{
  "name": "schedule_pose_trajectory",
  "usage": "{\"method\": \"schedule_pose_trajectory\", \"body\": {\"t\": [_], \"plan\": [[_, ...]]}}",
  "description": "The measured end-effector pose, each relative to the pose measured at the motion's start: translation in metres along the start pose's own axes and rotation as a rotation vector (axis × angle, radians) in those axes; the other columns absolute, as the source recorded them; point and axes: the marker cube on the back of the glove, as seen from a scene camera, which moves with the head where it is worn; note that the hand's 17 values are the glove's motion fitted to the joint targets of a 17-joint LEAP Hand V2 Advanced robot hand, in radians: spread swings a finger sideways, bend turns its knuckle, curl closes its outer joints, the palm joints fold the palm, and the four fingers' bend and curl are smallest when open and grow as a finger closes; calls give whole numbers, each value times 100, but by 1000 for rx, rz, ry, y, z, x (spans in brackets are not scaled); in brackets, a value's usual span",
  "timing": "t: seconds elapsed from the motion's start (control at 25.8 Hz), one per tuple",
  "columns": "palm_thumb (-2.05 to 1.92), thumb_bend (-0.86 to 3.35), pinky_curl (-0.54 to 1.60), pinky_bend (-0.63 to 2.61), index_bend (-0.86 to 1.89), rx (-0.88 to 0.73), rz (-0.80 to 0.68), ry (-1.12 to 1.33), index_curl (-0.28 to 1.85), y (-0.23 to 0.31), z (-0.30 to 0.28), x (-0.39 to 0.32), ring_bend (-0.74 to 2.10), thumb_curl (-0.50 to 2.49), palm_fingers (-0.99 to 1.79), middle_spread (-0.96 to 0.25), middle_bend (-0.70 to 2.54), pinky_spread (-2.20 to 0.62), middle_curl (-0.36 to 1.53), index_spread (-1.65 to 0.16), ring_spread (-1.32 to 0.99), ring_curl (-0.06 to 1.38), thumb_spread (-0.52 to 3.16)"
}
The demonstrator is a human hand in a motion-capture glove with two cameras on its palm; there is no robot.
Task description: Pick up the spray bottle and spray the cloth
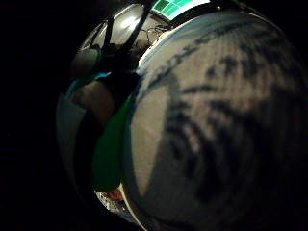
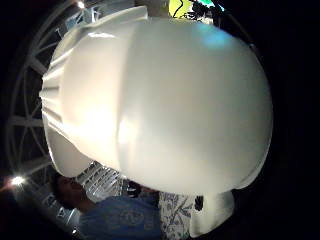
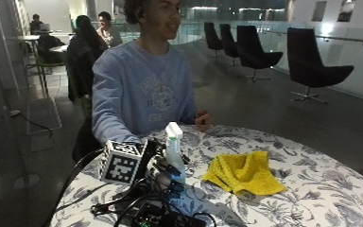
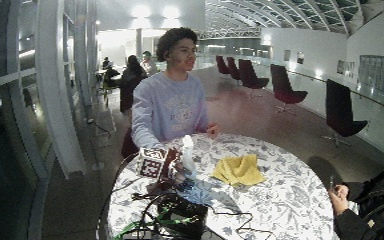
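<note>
Person in a light blue sweatshirt (image 3: 141,90) sits at a round table (image 3: 332,189) covered with a blue-and-white flower-pattern cloth. The gloved right hand (image 3: 159,165) is wrapped around the spray bottle (image 3: 174,151), which stands upright at the table's near-left part; fingers curl round the lower body of the bottle, white spray head sticking up above the hand. Whether the bottle's base touches the table or is just lifted off it, can't tell (cables and the hand hide the bottom).

Yellow cloth (image 3: 243,172) lies crumpled flat on the table, just beside the bottle on the side away from the glove, not touching it as far as the outside view shows. The spray head points roughly toward the person's chest side rather than down at the cloth, though the nozzle itself is too small to read.

Bare left hand (image 3: 202,120) rests at the far edge of the table, well apart from bottle and cloth, fingers loosely curled, holding nothing.

Thumb-side palm view: the white bottle (image 2: 165,100) fills almost everything, very close to the palm. Little-finger-side palm view: the patterned tablecloth (image 1: 216,120) fills most of it, with a strip of green (image 1: 108,159) beside it.

Black chairs (image 3: 310,61) stand on the floor behind the table.
</note>
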Motion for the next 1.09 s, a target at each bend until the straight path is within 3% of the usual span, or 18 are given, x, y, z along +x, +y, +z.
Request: {"method": "schedule_pose_trajectory", "body": {"t": [0.16,0.5,1.09], "plan": [[94,13,30,26,13,-46,0,-27,22,-9,4,-8,58,44,81,-2,37,25,39,-31,1,36,87],[99,6,31,24,8,-423,-56,-54,22,0,29,-76,66,51,97,-5,40,24,43,-29,-1,40,70],[96,-3,36,33,6,-766,263,-91,20,19,58,-109,69,58,106,-5,38,18,46,-24,1,42,67]]}}
